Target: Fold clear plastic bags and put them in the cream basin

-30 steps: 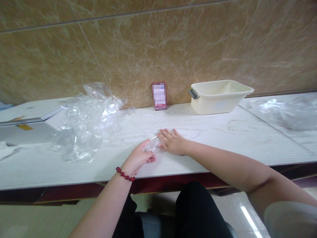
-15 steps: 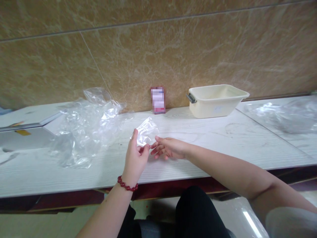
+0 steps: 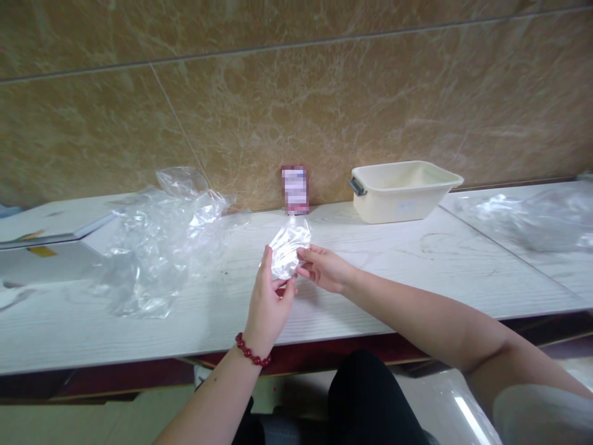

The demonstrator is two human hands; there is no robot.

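A small clear plastic bag [image 3: 288,250] is held up between both hands, over the middle of the white table [image 3: 370,266]. My left hand [image 3: 271,300], with a red bead bracelet at its wrist, grips the bag's lower left edge between thumb and fingers. On the other side, my right hand [image 3: 324,267] pinches the bag's right edge, its thumb on top. Whether anything lies inside the bag I cannot tell.
A heap of crumpled clear plastic bags [image 3: 162,247] lies at the left, next to a white box [image 3: 50,262]. Against the tiled wall stand a phone-like thing [image 3: 295,190], blurred out, and a cream plastic bin [image 3: 393,207]. More clear plastic [image 3: 532,219] lies far right.
My left hand and the bag have moved a little to the right. My right hand, with fingers spread beside the bag before, has closed on the bag's right edge.
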